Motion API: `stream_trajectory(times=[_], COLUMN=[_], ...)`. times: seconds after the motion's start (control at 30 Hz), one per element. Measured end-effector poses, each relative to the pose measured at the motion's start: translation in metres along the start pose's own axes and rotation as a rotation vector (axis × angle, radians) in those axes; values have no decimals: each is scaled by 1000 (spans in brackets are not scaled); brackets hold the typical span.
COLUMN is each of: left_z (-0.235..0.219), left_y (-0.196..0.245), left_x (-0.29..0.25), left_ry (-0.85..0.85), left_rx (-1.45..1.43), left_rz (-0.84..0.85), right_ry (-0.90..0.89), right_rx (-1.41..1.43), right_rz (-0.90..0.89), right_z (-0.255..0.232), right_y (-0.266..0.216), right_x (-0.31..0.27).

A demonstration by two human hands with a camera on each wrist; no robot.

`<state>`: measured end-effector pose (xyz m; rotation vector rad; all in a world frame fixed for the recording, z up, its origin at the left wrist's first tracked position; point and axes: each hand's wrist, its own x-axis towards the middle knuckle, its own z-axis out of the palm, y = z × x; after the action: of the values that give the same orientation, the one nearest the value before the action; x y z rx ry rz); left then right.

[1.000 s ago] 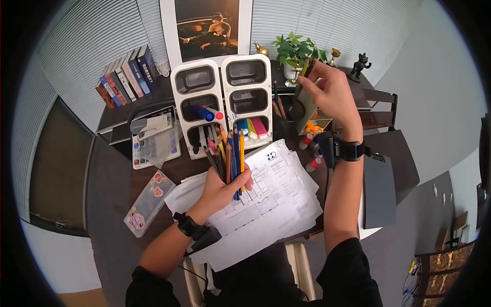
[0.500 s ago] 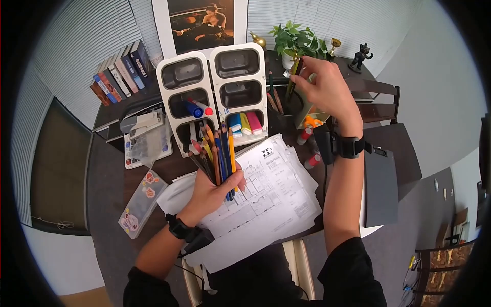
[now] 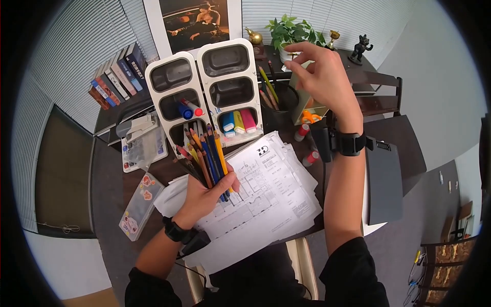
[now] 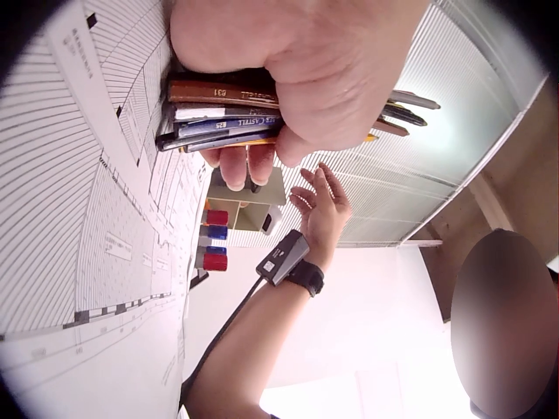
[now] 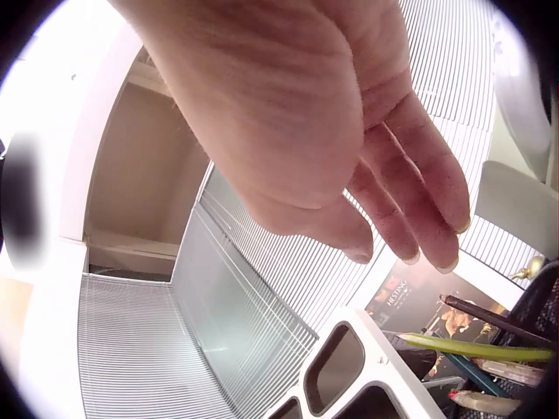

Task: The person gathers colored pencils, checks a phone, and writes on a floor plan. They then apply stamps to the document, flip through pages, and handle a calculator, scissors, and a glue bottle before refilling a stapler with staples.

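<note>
My left hand (image 3: 204, 199) grips a thick bundle of coloured pencils (image 3: 210, 156) over the printed sheets, points upward and thumb across the front. In the left wrist view, the lower ends of the pencils (image 4: 223, 122) stick out beneath the palm, close over the paper. My right hand (image 3: 327, 77) is raised above and right of a black pen cup (image 3: 290, 105), holding nothing, its fingers apart from the thumb. Several pencils lean in that cup, among them a yellow-green pencil (image 5: 476, 349) that shows below the right fingertips (image 5: 445, 253) in the right wrist view.
A white six-compartment organizer (image 3: 197, 97) holds markers (image 3: 188, 109) and highlighters (image 3: 238, 122). Orange scissors (image 3: 310, 116) and red-capped tubes (image 3: 310, 158) stand right of the paper stack (image 3: 263, 189). A stickered pencil case (image 3: 139, 207) and paint box (image 3: 146, 153) lie left; a plant (image 3: 294, 33) stands behind.
My right hand has let go of the yellow-green pencil, which now leans in the black cup, and its fingers have spread. The left hand still holds the bundle; the head view has shifted slightly.
</note>
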<state>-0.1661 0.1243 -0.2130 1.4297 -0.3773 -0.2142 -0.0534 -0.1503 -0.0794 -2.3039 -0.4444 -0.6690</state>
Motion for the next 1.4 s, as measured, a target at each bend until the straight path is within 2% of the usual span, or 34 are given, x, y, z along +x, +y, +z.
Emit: stream_trajectory(times=[0.1, 0.2, 0.3, 0.37, 0.4, 0.43, 0.5, 0.53, 0.6, 0.7, 0.77, 0.87, 0.9, 1.0, 1.03, 1.1, 1.17, 1.33, 1.4], left_z=[1, 0, 0, 0, 0, 0, 0, 0, 0, 0, 1, -1, -1, -2, -2, -2, -1, -4, -4], left_y=[0, -1, -1, 0, 0, -1, 0, 1, 3, 4, 4, 3, 2, 3, 3, 1, 2, 0, 2], left_x=[-1, -1, -1, -1, -1, -1, -2, -1, -1, -1, -2, -4, -4, -5, -5, -4, -4, -4, -4], left_ry=[4, -4, -6, -15, -17, -12, -3, -2, 3, -14, -27, -47, -37, -68, -65, -33, -19, -29, -33], left_rx=[-20, -6, -22, -16, -14, -14, -14, -9, -6, 2, -69, -115, -107, -95, -91, -128, -113, -106, -101], left_rz=[-3, 4, 1, 3, 3, -1, -5, 2, 8, 2, 8, -17, -17, -25, -25, 0, 0, 9, 4], right_ry=[-62, -115, -159, -293, -348, -346, -219, -221, -59, -109, -82, -209, -249, -570, -570, -718, -739, -763, -750], right_rx=[46, -8, 93, 288, 216, 217, 26, 27, 76, 63, 108, 171, 288, 448, 452, 373, 370, 419, 422], right_rz=[67, 6, -46, 91, 65, 65, -116, -118, -186, -114, -63, -50, -64, 7, 4, -218, -189, -306, -290], right_z=[1, 7, 18, 25, 25, 28, 35, 36, 34, 18, 10, 9, 17, 12, 17, 26, 30, 40, 41], right_y=[1, 5, 2, -1, -2, 2, 9, 12, 12, -4, -23, -39, -40, -66, -65, -63, -67, -73, -75], right_x=[-1, -1, -2, -2, -3, -3, -2, -1, 1, -1, -4, -7, -8, -14, -15, -16, -18, -19, -19])
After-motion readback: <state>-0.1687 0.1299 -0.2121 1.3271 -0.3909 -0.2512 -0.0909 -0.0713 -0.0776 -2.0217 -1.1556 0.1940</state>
